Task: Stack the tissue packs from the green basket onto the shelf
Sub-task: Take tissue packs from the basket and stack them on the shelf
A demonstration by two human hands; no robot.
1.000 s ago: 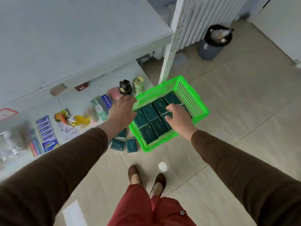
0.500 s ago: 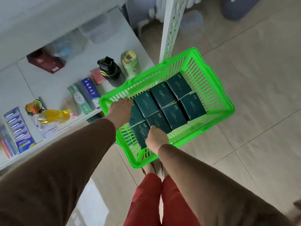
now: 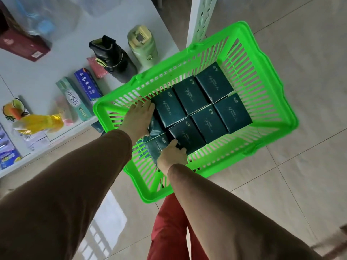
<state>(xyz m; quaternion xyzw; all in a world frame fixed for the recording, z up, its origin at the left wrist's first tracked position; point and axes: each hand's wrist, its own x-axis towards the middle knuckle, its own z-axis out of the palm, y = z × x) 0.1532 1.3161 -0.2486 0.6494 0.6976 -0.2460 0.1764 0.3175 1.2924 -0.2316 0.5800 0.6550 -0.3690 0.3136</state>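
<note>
The green basket [image 3: 270,91] sits on the floor beside the low white shelf [image 3: 28,76]. Several dark green tissue packs [image 3: 208,121] lie flat in it in two rows. My left hand [image 3: 139,119] reaches into the basket's near-left corner, its fingers curled down round a tilted tissue pack [image 3: 153,126]. My right hand [image 3: 172,156] is just in front of it and grips the nearest tissue pack [image 3: 159,145], thumb on top. Both gripped packs are partly hidden by my hands.
On the shelf stand a black bottle [image 3: 112,59], a pale green bottle [image 3: 143,45], toothpaste boxes [image 3: 82,91], a dark red box [image 3: 22,45] and a yellow packet [image 3: 37,121]. A white shelf post [image 3: 199,17] rises behind the basket. Tiled floor [image 3: 300,184] lies to the right.
The view has closed in on the basket. My left hand moved from the basket's rim onto a pack inside. My right hand shifted from the far packs to the nearest pack.
</note>
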